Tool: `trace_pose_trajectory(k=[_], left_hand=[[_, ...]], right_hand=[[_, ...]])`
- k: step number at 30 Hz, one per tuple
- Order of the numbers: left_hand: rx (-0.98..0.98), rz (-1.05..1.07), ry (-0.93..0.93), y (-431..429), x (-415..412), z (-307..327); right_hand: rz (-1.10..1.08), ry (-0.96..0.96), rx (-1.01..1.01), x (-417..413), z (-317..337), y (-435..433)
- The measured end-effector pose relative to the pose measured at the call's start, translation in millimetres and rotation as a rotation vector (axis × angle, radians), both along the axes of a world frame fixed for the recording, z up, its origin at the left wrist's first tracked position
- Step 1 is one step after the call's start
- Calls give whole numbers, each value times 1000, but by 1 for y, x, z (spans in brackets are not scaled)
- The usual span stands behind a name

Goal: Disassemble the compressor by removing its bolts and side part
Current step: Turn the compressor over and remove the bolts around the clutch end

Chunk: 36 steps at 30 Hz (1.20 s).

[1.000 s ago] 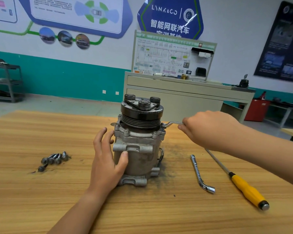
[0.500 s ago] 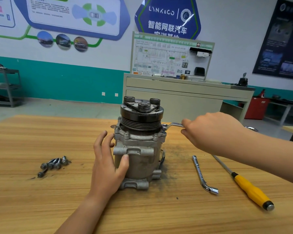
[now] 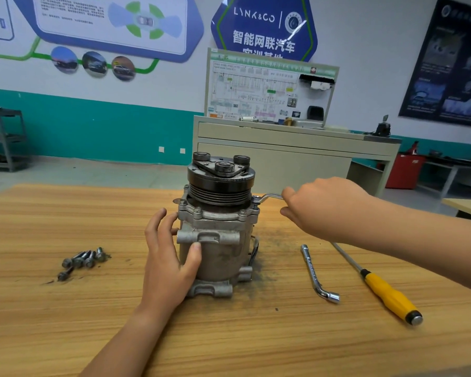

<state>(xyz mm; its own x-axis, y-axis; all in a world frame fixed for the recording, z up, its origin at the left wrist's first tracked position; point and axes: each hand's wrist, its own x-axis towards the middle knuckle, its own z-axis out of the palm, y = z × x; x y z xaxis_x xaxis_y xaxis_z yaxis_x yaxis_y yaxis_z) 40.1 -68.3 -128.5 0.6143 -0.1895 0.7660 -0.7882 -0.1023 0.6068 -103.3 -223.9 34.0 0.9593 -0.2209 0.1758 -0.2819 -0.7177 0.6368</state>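
Nearest to me, the left hand [image 3: 166, 262] is bracing the compressor [image 3: 218, 257] on the wooden table [image 3: 229, 336]. Its fingers are lying wide and fairly straight against the left flank and its thumb is pressing on the front of the grey housing, so it is steadying and not gripping. The compressor is standing upright against this palm, with the pulley [image 3: 220, 183] on top. Well apart to the left of this hand, the loose bolts [image 3: 83, 259] are lying in a small heap.

Under the right forearm, an L-shaped socket wrench [image 3: 314, 270] and a yellow-handled screwdriver [image 3: 386, 295] are lying unused. Further away, the right hand [image 3: 326, 208] is pinching the end of a thin wrench [image 3: 269, 197], and the other end is sitting on a flange bolt [image 3: 256, 199] at the compressor's right corner.

Compared with a second ago, the handle is pointing in almost the same direction and both hands are keeping their places. I am judging that this bolt is only beginning to give. Other flange bolts are still seated, so the side part cannot come off yet.
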Motion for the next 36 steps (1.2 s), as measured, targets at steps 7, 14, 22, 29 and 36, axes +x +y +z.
trace_pose_trajectory(k=[7,14,22,29,36], left_hand=[[-6,-5,9,1,-1,0],[-1,-6,16,0,0,0],[-7,-2,31,2,0,1],[6,-14,37,4,1,1],[34,-6,24,4,3,1]], right_hand=[[153,95,-167,-6,8,-10],[153,93,-185,-2,0,-15],[131,-45,-23,7,-16,-42],[518,-430,-59,45,-32,-76],[646,-533,98,90,-37,-62]])
